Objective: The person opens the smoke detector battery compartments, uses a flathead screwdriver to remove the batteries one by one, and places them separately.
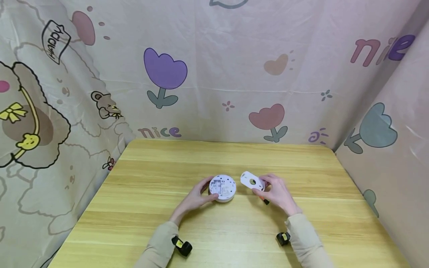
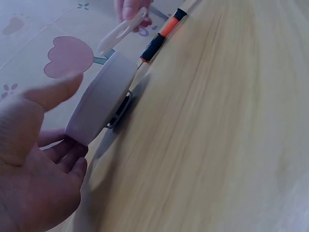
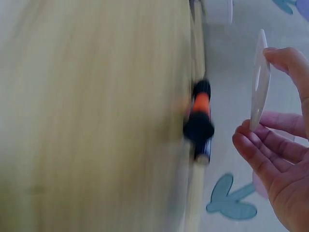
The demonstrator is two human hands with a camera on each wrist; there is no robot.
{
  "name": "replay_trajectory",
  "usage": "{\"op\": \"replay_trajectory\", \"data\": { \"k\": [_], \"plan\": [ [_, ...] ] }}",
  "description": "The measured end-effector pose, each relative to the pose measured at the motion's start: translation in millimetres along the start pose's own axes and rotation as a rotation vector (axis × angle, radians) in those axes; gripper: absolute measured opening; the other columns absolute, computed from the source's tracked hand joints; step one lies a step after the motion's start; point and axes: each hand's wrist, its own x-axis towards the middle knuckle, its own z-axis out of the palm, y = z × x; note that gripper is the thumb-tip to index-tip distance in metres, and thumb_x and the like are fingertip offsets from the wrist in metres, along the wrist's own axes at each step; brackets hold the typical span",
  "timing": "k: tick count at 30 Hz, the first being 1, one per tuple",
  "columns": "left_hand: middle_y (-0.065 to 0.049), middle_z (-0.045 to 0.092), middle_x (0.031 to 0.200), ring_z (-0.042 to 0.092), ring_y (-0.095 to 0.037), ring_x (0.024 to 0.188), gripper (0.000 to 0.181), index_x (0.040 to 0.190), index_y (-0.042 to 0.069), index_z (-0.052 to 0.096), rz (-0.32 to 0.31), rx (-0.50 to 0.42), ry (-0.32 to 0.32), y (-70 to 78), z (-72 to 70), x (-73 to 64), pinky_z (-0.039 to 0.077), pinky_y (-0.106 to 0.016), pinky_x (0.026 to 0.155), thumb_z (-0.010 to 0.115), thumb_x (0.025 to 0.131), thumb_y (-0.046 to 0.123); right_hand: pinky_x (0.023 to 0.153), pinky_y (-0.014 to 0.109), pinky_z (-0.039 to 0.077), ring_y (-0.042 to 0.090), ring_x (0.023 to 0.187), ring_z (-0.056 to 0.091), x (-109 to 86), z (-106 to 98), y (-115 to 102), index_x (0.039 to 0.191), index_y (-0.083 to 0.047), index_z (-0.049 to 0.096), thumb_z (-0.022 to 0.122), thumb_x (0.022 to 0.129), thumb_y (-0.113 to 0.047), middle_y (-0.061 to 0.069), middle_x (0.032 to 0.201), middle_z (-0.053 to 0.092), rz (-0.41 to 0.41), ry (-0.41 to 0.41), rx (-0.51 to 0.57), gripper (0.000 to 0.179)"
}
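Note:
My left hand grips a round white smoke detector by its left side, thumb at the near edge and fingers behind. Its back faces up, showing a printed label and small slots. In the left wrist view, a dark part with a grey rim shows on its underside, close to the table. To the right, my right hand pinches a flat white mounting plate with rounded ends and a round central hole. The plate is tilted above the table, apart from the detector. Beneath it lies a black and orange screwdriver.
A dark cylinder with a pale end lies by the screwdriver in the right wrist view; its kind is unclear. The wood-grain table meets a printed cloth at its back and sides. Black camera mounts sit at both wrists.

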Motion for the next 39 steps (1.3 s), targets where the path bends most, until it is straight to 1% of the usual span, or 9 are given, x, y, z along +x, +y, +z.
{"op": "replay_trajectory", "data": {
  "k": [5, 12, 15, 18, 22, 27, 29, 34, 39],
  "plan": [
    [-0.026, 0.031, 0.161, 0.034, -0.043, 0.149, 0.082, 0.155, -0.004, 0.029, 0.008, 0.014, 0.015, -1.4, 5.0, 2.5, 0.026, -0.052, 0.125, 0.075, 0.09, 0.017, 0.076, 0.032, 0.06, 0.019, 0.09, 0.069, 3.4, 12, -17, 0.113, 0.0, 0.073, 0.089, 0.074, -0.026, 0.013, 0.108, 0.075, -0.033, -0.02, -0.007, 0.05],
    [-0.026, 0.033, 0.16, 0.035, -0.044, 0.148, 0.08, 0.154, -0.005, 0.03, 0.021, 0.016, 0.021, 1.8, 8.5, 2.9, 0.026, -0.054, 0.125, 0.074, 0.091, 0.016, 0.086, 0.041, 0.062, 0.026, 0.096, 0.072, 5.7, 26, -35, 0.11, -0.002, 0.073, 0.089, 0.073, -0.026, 0.015, 0.109, 0.075, -0.096, -0.018, 0.0, 0.047],
    [-0.026, 0.033, 0.16, 0.036, -0.044, 0.148, 0.079, 0.154, -0.005, 0.03, 0.025, 0.023, 0.018, 1.7, 8.8, 3.4, 0.026, -0.054, 0.125, 0.073, 0.091, 0.016, 0.096, 0.053, 0.057, 0.034, 0.105, 0.071, 6.7, 29, -41, 0.112, -0.002, 0.073, 0.089, 0.074, -0.028, 0.019, 0.116, 0.073, -0.105, -0.024, -0.004, 0.049],
    [-0.027, 0.033, 0.16, 0.036, -0.044, 0.147, 0.079, 0.154, -0.005, 0.03, 0.028, 0.034, 0.018, 1.5, 8.5, 3.2, 0.027, -0.055, 0.125, 0.073, 0.091, 0.017, 0.101, 0.059, 0.053, 0.036, 0.111, 0.069, 9.1, 31, -46, 0.114, -0.002, 0.073, 0.088, 0.075, -0.029, 0.02, 0.12, 0.072, -0.109, -0.053, -0.017, 0.05],
    [-0.027, 0.033, 0.16, 0.036, -0.045, 0.147, 0.08, 0.154, -0.005, 0.03, 0.023, 0.047, 0.02, 1.0, 7.8, 2.3, 0.027, -0.056, 0.124, 0.073, 0.092, 0.019, 0.103, 0.053, 0.054, 0.033, 0.113, 0.069, 13.5, 33, -51, 0.115, -0.003, 0.073, 0.087, 0.076, -0.03, 0.017, 0.119, 0.073, -0.121, -0.107, -0.023, 0.049],
    [-0.025, 0.031, 0.162, 0.035, -0.043, 0.148, 0.081, 0.155, -0.003, 0.028, 0.027, 0.042, 0.011, -0.8, 7.1, 2.1, 0.027, -0.054, 0.125, 0.073, 0.092, 0.021, 0.096, 0.044, 0.059, 0.027, 0.107, 0.071, 17.4, 36, -54, 0.116, -0.006, 0.073, 0.087, 0.077, -0.031, 0.012, 0.116, 0.075, -0.147, -0.142, -0.034, 0.049],
    [-0.026, 0.031, 0.162, 0.035, -0.044, 0.148, 0.081, 0.156, -0.003, 0.028, 0.037, 0.038, 0.006, -1.5, 6.7, 2.1, 0.027, -0.054, 0.125, 0.073, 0.092, 0.02, 0.095, 0.044, 0.059, 0.026, 0.106, 0.072, 18.2, 38, -56, 0.118, -0.006, 0.072, 0.086, 0.077, -0.032, 0.012, 0.116, 0.075, -0.159, -0.144, -0.041, 0.05],
    [-0.026, 0.03, 0.162, 0.034, -0.044, 0.148, 0.078, 0.156, -0.001, 0.029, 0.059, 0.032, 0.0, -2.8, 5.6, 2.2, 0.027, -0.055, 0.125, 0.072, 0.093, 0.017, 0.101, 0.051, 0.055, 0.03, 0.112, 0.07, 19.8, 42, -58, 0.121, -0.005, 0.071, 0.086, 0.077, -0.034, 0.014, 0.119, 0.074, -0.179, -0.137, -0.04, 0.055],
    [-0.025, 0.032, 0.161, 0.034, -0.043, 0.148, 0.077, 0.156, 0.002, 0.032, 0.059, 0.047, -0.002, -1.4, 5.9, 2.6, 0.028, -0.055, 0.124, 0.072, 0.093, 0.02, 0.096, 0.045, 0.059, 0.028, 0.109, 0.071, 21.2, 46, -60, 0.121, -0.005, 0.07, 0.087, 0.077, -0.033, 0.013, 0.119, 0.074, -0.202, -0.13, -0.055, 0.055]
  ]
}}
